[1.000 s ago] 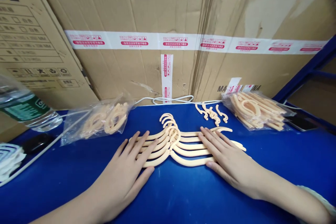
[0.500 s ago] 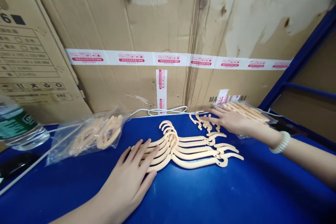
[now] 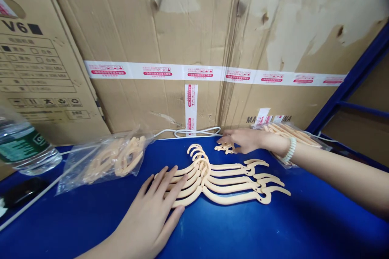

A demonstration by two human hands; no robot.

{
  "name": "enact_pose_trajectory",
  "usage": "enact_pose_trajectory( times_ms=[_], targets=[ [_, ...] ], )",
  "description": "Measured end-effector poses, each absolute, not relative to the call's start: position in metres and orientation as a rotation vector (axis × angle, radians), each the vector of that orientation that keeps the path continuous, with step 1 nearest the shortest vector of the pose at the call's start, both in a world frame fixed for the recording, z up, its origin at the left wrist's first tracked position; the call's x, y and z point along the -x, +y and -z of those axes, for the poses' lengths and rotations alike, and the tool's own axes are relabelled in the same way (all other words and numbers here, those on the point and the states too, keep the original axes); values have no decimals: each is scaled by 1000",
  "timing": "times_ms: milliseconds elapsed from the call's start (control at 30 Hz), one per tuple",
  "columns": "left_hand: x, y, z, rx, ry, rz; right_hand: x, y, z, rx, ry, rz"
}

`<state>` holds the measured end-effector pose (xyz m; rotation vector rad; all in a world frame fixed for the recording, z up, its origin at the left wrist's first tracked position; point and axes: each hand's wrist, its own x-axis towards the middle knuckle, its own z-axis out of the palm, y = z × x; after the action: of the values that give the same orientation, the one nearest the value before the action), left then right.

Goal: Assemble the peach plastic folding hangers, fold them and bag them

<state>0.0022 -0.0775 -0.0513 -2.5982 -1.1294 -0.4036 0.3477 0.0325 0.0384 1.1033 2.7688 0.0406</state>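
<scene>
Several cream plastic clothes hangers (image 3: 231,198) lie overlapped in a row on the blue tabletop (image 3: 219,234), their hooks bunched at the middle. My left hand (image 3: 158,202) rests flat on their left arms, fingers stretched out. At the back of the table, my right hand (image 3: 246,141) curls around a cluster of small cream hook pieces (image 3: 225,147). These show below and left of its fingers; part of the cluster is hidden under the hand. Curved end pieces (image 3: 270,178) stick out from the hangers' right ends.
Clear bags of cream plastic parts lie at left (image 3: 130,156) and back right (image 3: 291,134). A water bottle (image 3: 26,145) and a black object (image 3: 24,192) are far left, with a white cable (image 3: 45,190). Cardboard boxes (image 3: 146,101) wall off the back; a blue frame (image 3: 349,77) stands right.
My right hand has moved left and curled in, drawing the spread hook pieces into a tighter cluster. My left hand stays on the hangers. The view has shifted slightly.
</scene>
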Motion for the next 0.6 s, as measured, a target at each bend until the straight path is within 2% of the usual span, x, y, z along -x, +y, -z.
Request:
enact_pose_trajectory(
  times_ms=[267,467,600],
  targets=[
    [-4,-76,43,2661,-1194,344,-343,24,-24,-1314,2853,-38],
    [-5,-74,45,2661,-1196,401,-329,-62,-11,-1666,2944,-7],
    [-8,-74,40,2669,-1219,377,-315,-106,4,-1521,2910,57]
  ],
)
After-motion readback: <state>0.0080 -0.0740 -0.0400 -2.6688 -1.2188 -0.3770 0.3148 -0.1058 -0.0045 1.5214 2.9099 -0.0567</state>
